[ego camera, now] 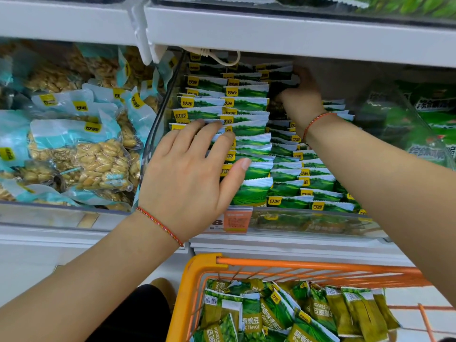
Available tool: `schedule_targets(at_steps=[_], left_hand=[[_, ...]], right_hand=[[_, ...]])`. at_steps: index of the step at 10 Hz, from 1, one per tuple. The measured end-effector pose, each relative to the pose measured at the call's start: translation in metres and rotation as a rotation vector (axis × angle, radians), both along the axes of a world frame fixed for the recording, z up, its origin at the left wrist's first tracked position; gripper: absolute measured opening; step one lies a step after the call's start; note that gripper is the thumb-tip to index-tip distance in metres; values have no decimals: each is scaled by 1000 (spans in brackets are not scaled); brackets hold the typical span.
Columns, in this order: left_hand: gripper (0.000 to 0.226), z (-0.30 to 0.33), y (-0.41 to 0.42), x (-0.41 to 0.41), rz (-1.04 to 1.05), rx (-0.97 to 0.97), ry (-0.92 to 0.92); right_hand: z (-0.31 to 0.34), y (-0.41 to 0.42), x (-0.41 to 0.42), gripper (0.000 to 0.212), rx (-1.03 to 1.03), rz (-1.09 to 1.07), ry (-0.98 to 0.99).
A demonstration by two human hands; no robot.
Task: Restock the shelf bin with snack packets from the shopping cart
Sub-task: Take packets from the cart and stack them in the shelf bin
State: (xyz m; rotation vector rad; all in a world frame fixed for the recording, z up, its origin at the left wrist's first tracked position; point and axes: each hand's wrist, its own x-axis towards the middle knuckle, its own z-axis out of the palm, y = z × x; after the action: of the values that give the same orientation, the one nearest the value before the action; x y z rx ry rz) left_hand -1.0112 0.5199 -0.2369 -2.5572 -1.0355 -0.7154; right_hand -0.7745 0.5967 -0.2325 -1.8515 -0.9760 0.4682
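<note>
The right hand [299, 99] is deep at the back of the shelf bin [320, 222], at 12 o'clock from the shopping cart [204, 267]; its grip is hidden, so I cannot tell what it holds. The left hand [190, 174], fingers straight, presses the standing snack packets [249, 104]. More packets lie in the cart at 6 o'clock, nearer to the left hand.

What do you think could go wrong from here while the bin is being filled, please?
1. The green packets stand in tight upright rows; the left hand only presses flat on them, so lifting it may let the rows tip forward over the bin's low front wall.
2. The right hand reaches deep under the upper shelf, where its grip is hidden, so packets may be crumpled.
</note>
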Motion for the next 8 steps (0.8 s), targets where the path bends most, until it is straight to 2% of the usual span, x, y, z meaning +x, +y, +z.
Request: schedule_targets(at_steps=[1,2,3,4,5,6,7,8], left_hand=[[55,0,0,0,-4,3,-3],[55,0,0,0,-5,6,-2],[56,0,0,0,-11,2,0],[55,0,0,0,-12,3,0],[55,-1,0,-1,-12,6,-3],[54,-1,0,0,-17,2,-9],[54,0,0,0,-20,2,-10],[53,-1,0,-1,-19,-2,-12]], right_hand=[[1,2,8,58,-94,37,-168],[-4,-12,5,60,-25,5,-539],[-10,-22,4,52,135,81,-804],[-13,-15,8,51,88,247,-877],[-13,-10,6,60,-4,289,-838],[-11,-10,3,64,-2,291,-866],[-6,-13,2,62,-26,353,-860],[0,-23,3,47,-29,332,-817]])
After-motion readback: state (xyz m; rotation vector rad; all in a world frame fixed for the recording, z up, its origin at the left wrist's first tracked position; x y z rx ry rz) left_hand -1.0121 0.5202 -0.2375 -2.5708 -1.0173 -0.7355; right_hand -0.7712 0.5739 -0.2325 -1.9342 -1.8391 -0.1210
